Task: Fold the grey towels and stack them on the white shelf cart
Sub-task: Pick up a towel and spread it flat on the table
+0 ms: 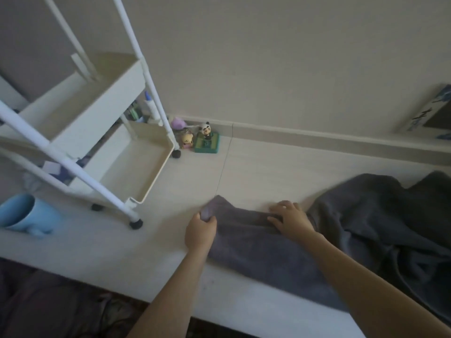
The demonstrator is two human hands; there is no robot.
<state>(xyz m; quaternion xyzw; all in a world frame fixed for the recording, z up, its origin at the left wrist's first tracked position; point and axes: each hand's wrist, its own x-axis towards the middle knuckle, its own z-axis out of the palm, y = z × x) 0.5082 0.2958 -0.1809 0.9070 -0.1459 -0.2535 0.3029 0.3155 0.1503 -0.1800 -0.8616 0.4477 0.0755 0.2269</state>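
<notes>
Holding the grey towel (pixel 256 245) at its far end with both grips. Curled tight round the far left corner with the left grip (pixel 201 230), a bit of cloth poking out above the fingers. Bent over the far edge with the right grip (pixel 290 222), fingertips on the far side and thumb on the cloth, so pinching it too, not spread flat.

Lying on the pale surface (pixel 244 172), right in front, in one long strip. Running long-ways from 11 o'clock, up by the grips, down to 5 o'clock, and going past the near edge of the surface. Touching the heap of other grey towels (pixel 378 215) at 3 o'clock, just beside the right grip.

Not folded small yet, by the look of it, so likely in the middle of a fold. Next, probably, bringing the far end back along that long line toward 5 o'clock to make the strip half as long.

Standing at 10 o'clock from the grips, well apart from the towel: the white shelf cart (pixel 156 174), no towel showing in the two trays in view. Closer to the cart with the left grip, so handy for the carry across later. Down at 9 o'clock, near the cart's wheel, a blue cup (pixel 22 213), seemingly tipped on its side; best kept clear of on the way over
</notes>
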